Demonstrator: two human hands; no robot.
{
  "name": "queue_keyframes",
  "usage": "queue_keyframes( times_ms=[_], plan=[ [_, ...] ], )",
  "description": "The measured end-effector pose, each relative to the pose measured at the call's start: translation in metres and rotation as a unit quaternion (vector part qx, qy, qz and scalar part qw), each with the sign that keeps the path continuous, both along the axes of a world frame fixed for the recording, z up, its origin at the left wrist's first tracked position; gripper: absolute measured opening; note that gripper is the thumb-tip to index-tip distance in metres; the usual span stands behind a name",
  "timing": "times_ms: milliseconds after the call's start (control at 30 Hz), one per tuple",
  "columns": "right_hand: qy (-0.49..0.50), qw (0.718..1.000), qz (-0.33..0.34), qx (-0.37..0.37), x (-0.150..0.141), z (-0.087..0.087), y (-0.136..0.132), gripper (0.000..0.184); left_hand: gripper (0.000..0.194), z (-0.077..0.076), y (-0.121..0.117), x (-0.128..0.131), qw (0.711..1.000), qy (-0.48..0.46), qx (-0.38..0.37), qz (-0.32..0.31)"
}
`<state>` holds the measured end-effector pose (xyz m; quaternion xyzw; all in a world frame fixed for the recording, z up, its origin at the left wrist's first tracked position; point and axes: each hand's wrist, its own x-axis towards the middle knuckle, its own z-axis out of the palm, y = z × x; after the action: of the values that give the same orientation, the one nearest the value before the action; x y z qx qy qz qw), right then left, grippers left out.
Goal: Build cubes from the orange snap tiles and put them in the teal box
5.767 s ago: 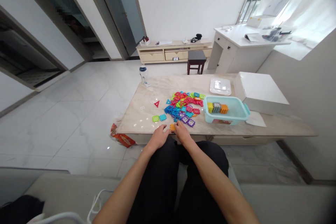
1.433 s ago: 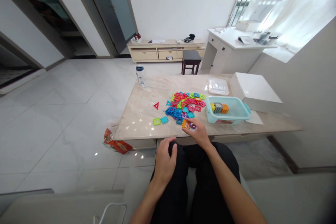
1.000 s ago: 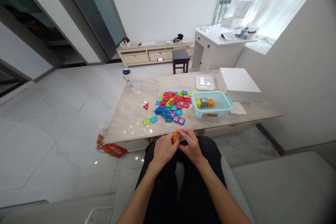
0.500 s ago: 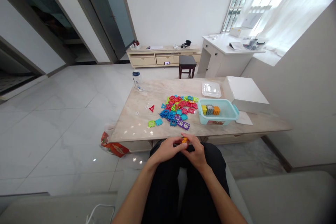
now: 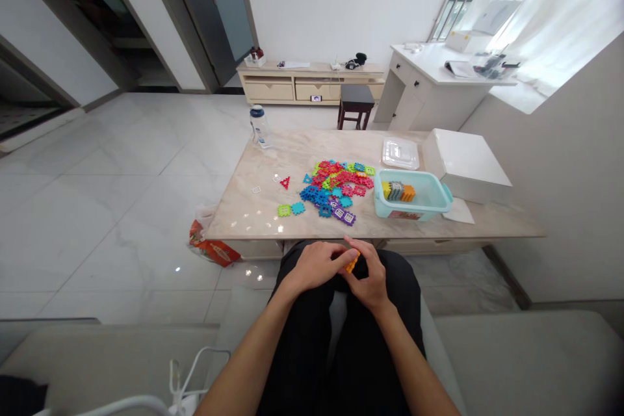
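My left hand (image 5: 314,266) and my right hand (image 5: 371,276) meet over my lap, both with fingers closed round small orange interlocking pieces (image 5: 353,263). They are just short of the near edge of the marble coffee table (image 5: 253,218). On that table lies a heap of coloured interlocking tiles (image 5: 336,188), with a green and a blue tile (image 5: 291,209) apart on its left. To the right of the heap, a light blue tub (image 5: 429,205) holds a few assembled cubes (image 5: 398,192).
A clear lid (image 5: 400,153) and a white box (image 5: 465,165) lie behind the tub. A water bottle (image 5: 259,127) stands at the table's far left corner. A red snack bag (image 5: 212,248) lies on the floor. A dark stool (image 5: 355,103) stands beyond.
My right hand picked the orange pieces off the table's near edge and brought them back to my lap, where my left hand joined it. Both hands keep working them together.
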<state>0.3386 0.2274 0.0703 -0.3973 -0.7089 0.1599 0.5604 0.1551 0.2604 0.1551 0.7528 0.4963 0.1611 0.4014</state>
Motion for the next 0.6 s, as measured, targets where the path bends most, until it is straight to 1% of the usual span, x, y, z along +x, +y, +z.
queue_keyframes(
  times_ms=[133, 267, 333, 433, 500, 600],
  plan=[
    [-0.001, 1.0, 0.002, 0.002, -0.007, 0.001, 0.003, 0.054, 0.051, 0.005, -0.002, -0.001, 1.0, 0.01, 0.013, 0.0],
    [-0.009, 1.0, 0.002, 0.01, -0.01, 0.001, 0.005, 0.057, 0.047, 0.008, 0.0, -0.001, 1.0, 0.02, -0.002, 0.0],
    [-0.012, 1.0, 0.0, 0.005, -0.009, 0.001, 0.004, 0.061, 0.046, 0.006, 0.0, 0.0, 1.0, 0.024, 0.0, 0.012],
    [-0.015, 1.0, -0.005, -0.007, -0.007, 0.001, 0.004, 0.064, 0.043, 0.001, -0.004, 0.003, 0.999, 0.03, 0.024, 0.034],
    [-0.017, 1.0, -0.003, -0.007, -0.006, 0.001, 0.004, 0.063, 0.04, -0.002, -0.006, 0.004, 0.998, 0.034, 0.037, 0.039],
    [-0.012, 1.0, 0.001, -0.001, -0.006, 0.002, 0.006, 0.058, 0.042, -0.003, -0.006, 0.004, 0.997, 0.041, 0.042, 0.04]
  ],
)
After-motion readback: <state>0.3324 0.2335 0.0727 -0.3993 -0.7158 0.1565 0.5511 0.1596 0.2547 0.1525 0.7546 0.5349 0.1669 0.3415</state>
